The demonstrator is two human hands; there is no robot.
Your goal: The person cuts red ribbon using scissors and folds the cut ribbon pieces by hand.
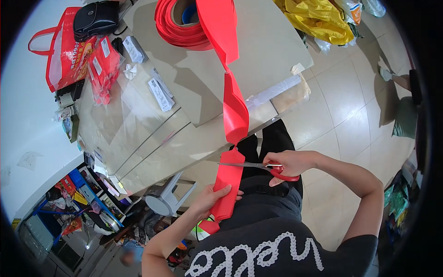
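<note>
A wide red ribbon [236, 113] runs from the roll on the table down over its edge to my lap, pinched narrow in several places. My left hand [211, 197] grips its lower section, thumb on top and fingers behind. In my right hand [290, 164] is a pair of scissors [249, 165] with red handles, fingers wrapped round them. The blades point left and lie across the ribbon just below a narrow pinch. Whether the ribbon sits between the blades, I cannot tell. Below my left hand, another piece of red ribbon [209, 226] hangs partly hidden.
On the table [198, 143] stands the red ribbon roll [182, 27]. Small boxes [160, 94], red plastic packets [104, 69], a red bag [60, 57] and a black pouch [96, 19] lie at the left. A grey stool [161, 201] stands below; yellow plastic [318, 21] lies at upper right.
</note>
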